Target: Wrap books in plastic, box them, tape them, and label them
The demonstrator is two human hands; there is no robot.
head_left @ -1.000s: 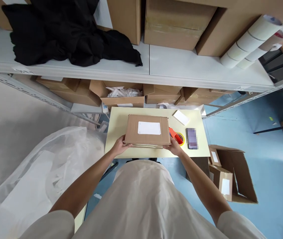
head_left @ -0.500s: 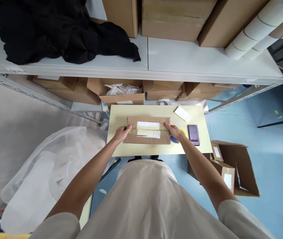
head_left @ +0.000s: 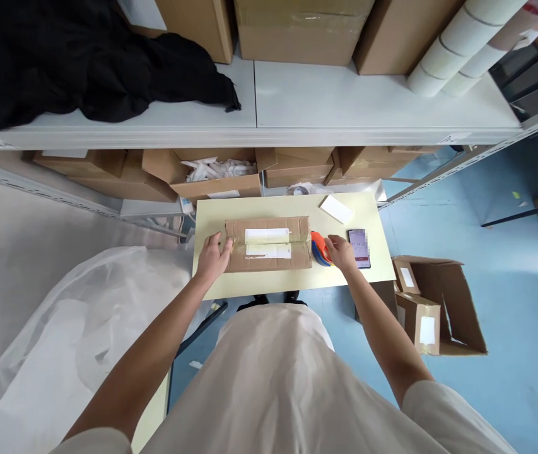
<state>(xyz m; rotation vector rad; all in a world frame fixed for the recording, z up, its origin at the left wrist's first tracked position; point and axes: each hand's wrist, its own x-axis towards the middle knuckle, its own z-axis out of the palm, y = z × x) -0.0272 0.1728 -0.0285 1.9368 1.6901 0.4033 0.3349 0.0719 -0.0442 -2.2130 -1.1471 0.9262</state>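
A cardboard box [head_left: 269, 260], taped along its middle and bearing a white label in two strips, lies flat on the pale yellow table [head_left: 212, 287]. My left hand [head_left: 212, 257] is at the box's left end, thumb and fingers spread, with the thumb against the edge. Just right of the box is an orange and blue tape dispenser [head_left: 320, 248]. Over its right side, my right hand [head_left: 342, 253] has curled fingers closed on it; the fingers partly hide it.
A phone [head_left: 359, 247] and a small white box [head_left: 337, 209] lie at the table's right. Behind stands a shelf [head_left: 297, 135] with cartons and black cloth [head_left: 122, 82]. An open carton [head_left: 467, 309] sits on the floor at right, plastic wrap [head_left: 108, 315] at left.
My right hand has let go of the box's right end and moved right onto the tape dispenser. My left hand has loosened and spread its fingers at the left end. The view has shifted slightly.
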